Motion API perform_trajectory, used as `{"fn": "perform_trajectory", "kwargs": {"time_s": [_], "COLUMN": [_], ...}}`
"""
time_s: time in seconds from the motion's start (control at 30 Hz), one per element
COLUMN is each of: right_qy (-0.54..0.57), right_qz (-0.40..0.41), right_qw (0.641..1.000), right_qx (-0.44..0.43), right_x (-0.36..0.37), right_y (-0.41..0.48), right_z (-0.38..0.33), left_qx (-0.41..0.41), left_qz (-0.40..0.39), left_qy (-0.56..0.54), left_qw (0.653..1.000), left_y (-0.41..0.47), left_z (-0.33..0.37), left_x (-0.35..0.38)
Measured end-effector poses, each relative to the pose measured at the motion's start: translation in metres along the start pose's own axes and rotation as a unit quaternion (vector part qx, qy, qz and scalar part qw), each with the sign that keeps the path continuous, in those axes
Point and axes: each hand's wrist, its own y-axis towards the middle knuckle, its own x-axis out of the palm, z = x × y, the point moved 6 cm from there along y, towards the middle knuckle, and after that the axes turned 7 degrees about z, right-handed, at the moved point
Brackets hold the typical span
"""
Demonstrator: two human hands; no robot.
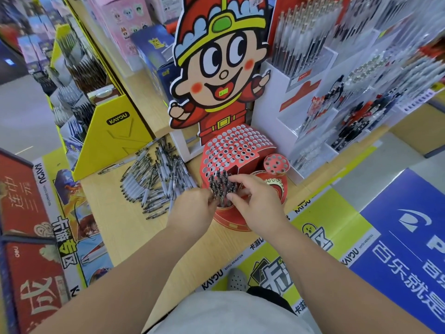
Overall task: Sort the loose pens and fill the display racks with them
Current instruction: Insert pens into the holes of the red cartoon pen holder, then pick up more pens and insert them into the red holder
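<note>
A red cardboard pen rack (237, 145) full of round holes stands on the wooden counter below a cartoon figure. Several black-and-white pens (220, 185) stand upright in its front-left holes. My left hand (192, 209) is at the left of that cluster, its fingers curled round pens there. My right hand (255, 201) reaches in from the right, fingertips pinching a pen among the standing ones. A heap of loose pens (157, 174) lies on the counter to the left of the rack.
A yellow KAYOU display box (113, 133) stands at the back left. White racks of pens (320, 97) fill the right side. A small round red holder (276, 163) sits right of the rack. The counter's front edge (313, 196) carries yellow labels.
</note>
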Motion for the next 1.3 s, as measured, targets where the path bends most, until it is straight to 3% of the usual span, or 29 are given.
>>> {"fn": "perform_trajectory", "kwargs": {"time_s": [0.1,0.17,0.3,0.43,0.57,0.7,1.0,1.1,1.3], "right_qy": [0.011,0.027,0.059,0.082,0.02,-0.041,-0.107,-0.123,-0.2], "right_qz": [0.008,0.055,0.135,0.027,-0.125,-0.152,-0.057,-0.061,-0.036], "right_qw": [1.0,0.997,0.989,0.996,0.992,0.984,0.973,0.965,0.956], "right_qx": [0.027,0.043,-0.013,-0.033,0.02,0.088,0.194,0.223,0.212], "right_x": [-0.004,-0.011,-0.013,0.039,0.115,0.159,0.205,0.218,0.232], "right_y": [-0.003,-0.006,-0.01,-0.01,-0.007,0.016,0.075,0.087,0.103], "right_z": [-0.005,-0.014,-0.056,-0.088,-0.083,-0.065,-0.014,0.001,0.017], "left_qx": [-0.017,-0.041,-0.12,-0.168,-0.208,-0.237,-0.196,-0.189,-0.133], "left_qz": [0.008,0.019,0.036,0.018,-0.01,-0.041,-0.103,-0.12,-0.126], "left_qy": [-0.031,-0.053,-0.103,-0.136,-0.144,-0.16,-0.135,-0.135,-0.135], "left_qw": [0.999,0.998,0.987,0.976,0.968,0.957,0.966,0.965,0.974], "left_y": [-0.012,-0.021,-0.036,-0.048,-0.054,-0.04,0.03,0.05,0.065], "left_z": [-0.011,-0.024,-0.067,-0.116,-0.164,-0.205,-0.26,-0.265,-0.262], "left_x": [0.001,-0.001,-0.011,-0.019,-0.019,-0.015,0.009,0.02,0.037]}}
